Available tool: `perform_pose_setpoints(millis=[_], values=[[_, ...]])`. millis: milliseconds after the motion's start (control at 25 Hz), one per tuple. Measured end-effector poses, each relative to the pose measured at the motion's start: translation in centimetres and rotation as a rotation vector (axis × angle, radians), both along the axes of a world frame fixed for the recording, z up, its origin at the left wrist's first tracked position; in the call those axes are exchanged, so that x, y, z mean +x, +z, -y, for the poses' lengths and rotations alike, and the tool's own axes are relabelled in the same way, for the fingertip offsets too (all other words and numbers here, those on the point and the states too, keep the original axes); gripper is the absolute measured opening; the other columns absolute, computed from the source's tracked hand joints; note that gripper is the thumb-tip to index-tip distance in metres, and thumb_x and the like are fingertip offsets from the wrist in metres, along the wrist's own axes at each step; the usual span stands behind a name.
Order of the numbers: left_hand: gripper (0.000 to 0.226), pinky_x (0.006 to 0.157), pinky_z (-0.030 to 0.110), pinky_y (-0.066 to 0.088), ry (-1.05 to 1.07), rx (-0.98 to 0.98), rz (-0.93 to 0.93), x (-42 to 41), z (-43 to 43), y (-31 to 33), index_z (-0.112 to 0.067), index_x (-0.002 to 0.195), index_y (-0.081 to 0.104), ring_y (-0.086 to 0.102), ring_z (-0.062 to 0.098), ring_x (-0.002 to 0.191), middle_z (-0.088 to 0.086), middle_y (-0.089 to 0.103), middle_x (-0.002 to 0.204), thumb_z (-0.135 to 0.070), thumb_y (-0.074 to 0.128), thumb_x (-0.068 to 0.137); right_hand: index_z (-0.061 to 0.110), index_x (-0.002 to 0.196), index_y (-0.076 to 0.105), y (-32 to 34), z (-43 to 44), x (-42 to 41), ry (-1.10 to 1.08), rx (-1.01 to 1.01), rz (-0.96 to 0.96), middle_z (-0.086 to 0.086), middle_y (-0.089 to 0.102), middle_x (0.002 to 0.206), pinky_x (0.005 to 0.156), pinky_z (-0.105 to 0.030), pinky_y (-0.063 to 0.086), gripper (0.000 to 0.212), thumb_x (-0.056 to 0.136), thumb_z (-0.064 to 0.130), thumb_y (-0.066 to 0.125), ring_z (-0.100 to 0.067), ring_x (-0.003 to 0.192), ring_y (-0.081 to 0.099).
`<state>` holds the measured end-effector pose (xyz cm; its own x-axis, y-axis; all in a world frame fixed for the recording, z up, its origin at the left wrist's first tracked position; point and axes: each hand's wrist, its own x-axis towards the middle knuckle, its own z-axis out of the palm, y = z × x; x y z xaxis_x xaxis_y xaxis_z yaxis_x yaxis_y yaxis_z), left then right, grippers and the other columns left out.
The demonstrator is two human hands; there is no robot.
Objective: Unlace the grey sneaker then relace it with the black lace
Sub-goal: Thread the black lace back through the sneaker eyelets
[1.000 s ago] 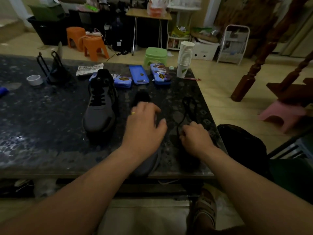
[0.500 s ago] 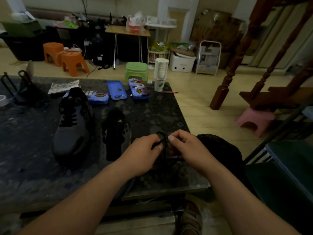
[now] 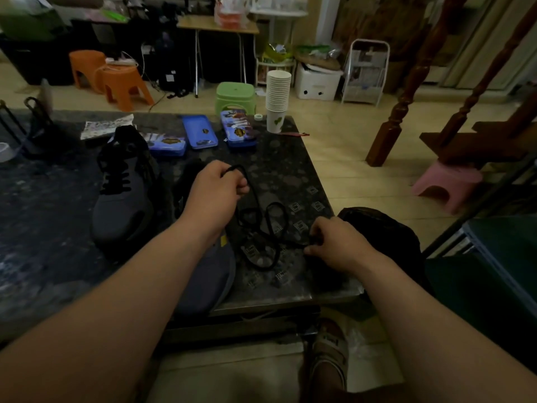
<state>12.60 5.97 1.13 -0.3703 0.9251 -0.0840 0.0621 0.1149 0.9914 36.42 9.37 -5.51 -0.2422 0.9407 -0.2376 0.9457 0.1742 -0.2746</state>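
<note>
While blue tins (image 3: 200,136) sit shut on the table (image 3: 284,175), left hand (image 3: 216,190) pinches the black lace (image 3: 263,228) raised; right hand (image 3: 334,242) pinches its end low; grey sneaker (image 3: 203,274) lies beneath the left forearm.

Colours here: the table (image 3: 290,181) is dark speckled stone, black with grey flecks and little square marks near the right edge. Both sneakers are grey, the laced one (image 3: 125,199) at center left has black laces. The loose lace (image 3: 261,228) is black. Blue tins (image 3: 199,135) mid-frame, white paper cups (image 3: 278,94), orange stools (image 3: 116,80) upper left, green stool (image 3: 235,96), pink stool (image 3: 447,184) on the right.
</note>
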Motion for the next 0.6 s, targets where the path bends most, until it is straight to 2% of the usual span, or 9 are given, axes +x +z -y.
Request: perform_pose_setpoints(millis=[80, 120, 160, 240, 280, 320, 440, 520, 600], values=[[0.014, 0.1, 0.044, 0.057, -0.011, 0.02, 0.021, 0.1, -0.2, 0.3, -0.013, 0.097, 0.062, 0.072, 0.028, 0.104, 0.009, 0.07, 0.097, -0.016, 0.052, 0.106, 0.022, 0.094, 0.063, 0.1, 0.5, -0.5, 0.045, 0.0, 0.046, -0.002, 0.064, 0.103, 0.087, -0.046, 0.056, 0.017, 0.096, 0.038, 0.067, -0.022, 0.093, 0.062], [0.014, 0.101, 0.047, 0.057, -0.008, 0.035, 0.044, 0.0, -0.3, 0.5, -0.012, 0.097, 0.063, 0.072, 0.031, 0.105, 0.01, 0.069, 0.097, -0.015, 0.052, 0.105, 0.017, 0.092, 0.065, 0.4, 0.8, -0.6, 0.022, -0.022, -0.02, -0.005, 0.067, 0.097, 0.084, -0.047, 0.057, 0.019, 0.1, 0.034, 0.062, -0.025, 0.088, 0.064], [0.015, 0.101, 0.048, 0.056, -0.004, 0.054, 0.069, -0.2, -0.4, 0.8, -0.011, 0.097, 0.064, 0.072, 0.033, 0.105, 0.012, 0.069, 0.098, -0.015, 0.052, 0.105, 0.01, 0.091, 0.068, 0.8, 1.0, -0.6, -0.077, -0.06, -0.183, -0.009, 0.071, 0.093, 0.083, -0.047, 0.058, 0.024, 0.103, 0.029, 0.057, -0.026, 0.085, 0.067], [0.017, 0.097, 0.045, 0.058, 0.002, 0.092, 0.078, -0.6, -0.6, 1.3, -0.009, 0.098, 0.064, 0.072, 0.032, 0.1, 0.014, 0.067, 0.098, -0.014, 0.051, 0.106, 0.003, 0.097, 0.067, 1.8, 1.0, -0.5, -0.396, -0.187, -0.692, -0.013, 0.073, 0.091, 0.079, -0.042, 0.06, 0.025, 0.107, 0.019, 0.05, -0.024, 0.078, 0.069], [0.017, 0.09, 0.04, 0.059, 0.003, 0.102, 0.061, -0.8, -0.6, 1.5, -0.01, 0.097, 0.064, 0.07, 0.029, 0.093, 0.013, 0.065, 0.096, -0.014, 0.05, 0.106, 0.003, 0.103, 0.063, 2.1, 0.9, -0.3, -0.532, -0.23, -0.912, -0.013, 0.071, 0.09, 0.073, -0.039, 0.06, 0.02, 0.107, 0.015, 0.048, -0.022, 0.074, 0.067], [0.018, 0.082, 0.034, 0.057, 0.003, 0.101, 0.039, -1.0, -0.6, 1.7, -0.01, 0.096, 0.064, 0.067, 0.024, 0.087, 0.012, 0.064, 0.093, -0.015, 0.05, 0.106, 0.006, 0.108, 0.06, 2.4, 0.6, -0.1, -0.611, -0.236, -1.038, -0.012, 0.068, 0.089, 0.065, -0.035, 0.057, 0.015, 0.107, 0.011, 0.046, -0.02, 0.07, 0.063], [0.017, 0.072, 0.027, 0.05, -0.007, 0.074, 0.041, -1.4, -0.5, 1.9, -0.008, 0.098, 0.063, 0.066, 0.016, 0.073, 0.008, 0.063, 0.08, -0.016, 0.05, 0.106, 0.013, 0.11, 0.062, 2.2, 0.1, -0.9, -0.601, -0.202, -1.056, -0.008, 0.064, 0.088, 0.047, -0.024, 0.039, 0.026, 0.1, 0.002, 0.041, -0.012, 0.059, 0.05], [0.016, 0.075, 0.032, 0.052, -0.003, 0.065, 0.099, -1.7, -0.5, 1.9, -0.009, 0.097, 0.063, 0.066, 0.016, 0.069, 0.006, 0.062, 0.074, -0.015, 0.051, 0.105, 0.013, 0.101, 0.068, 2.0, -0.2, -2.5, -0.529, -0.175, -0.999, -0.005, 0.065, 0.091, 0.048, -0.023, 0.037, 0.031, 0.097, -0.001, 0.041, -0.011, 0.061, 0.048], [0.015, 0.077, 0.036, 0.054, 0.004, 0.076, 0.142, -2.1, -0.6, 2.0, -0.01, 0.094, 0.061, 0.067, 0.016, 0.069, 0.006, 0.059, 0.071, -0.014, 0.052, 0.104, 0.015, 0.098, 0.071, 2.5, -0.4, -3.9, -0.521, -0.111, -1.011, -0.003, 0.068, 0.095, 0.057, -0.024, 0.041, 0.036, 0.094, -0.003, 0.04, -0.011, 0.069, 0.054]])
